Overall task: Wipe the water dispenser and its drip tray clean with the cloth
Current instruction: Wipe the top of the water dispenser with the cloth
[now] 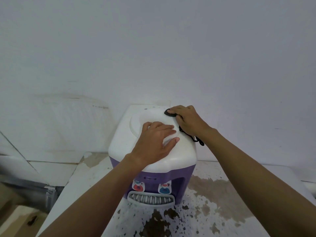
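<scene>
A purple water dispenser (183, 182) with a white top (123, 139) stands on a worn white counter against the wall. My left hand (155, 142) lies flat on the round lid in the middle of the top, fingers spread. My right hand (186, 120) presses a black cloth (169, 112) onto the top's back right corner; the cloth's frayed end (199, 141) hangs off the right edge below my wrist. On the front sit a red tap (138, 187) and a blue tap (164, 189) above the grey slotted drip tray (151, 200).
The counter (213, 211) has peeling paint and dark stains in front of and to the right of the dispenser. The wall (153, 48) rises just behind it. At the lower left are a cardboard box (20, 218) and a grey frame (42, 194).
</scene>
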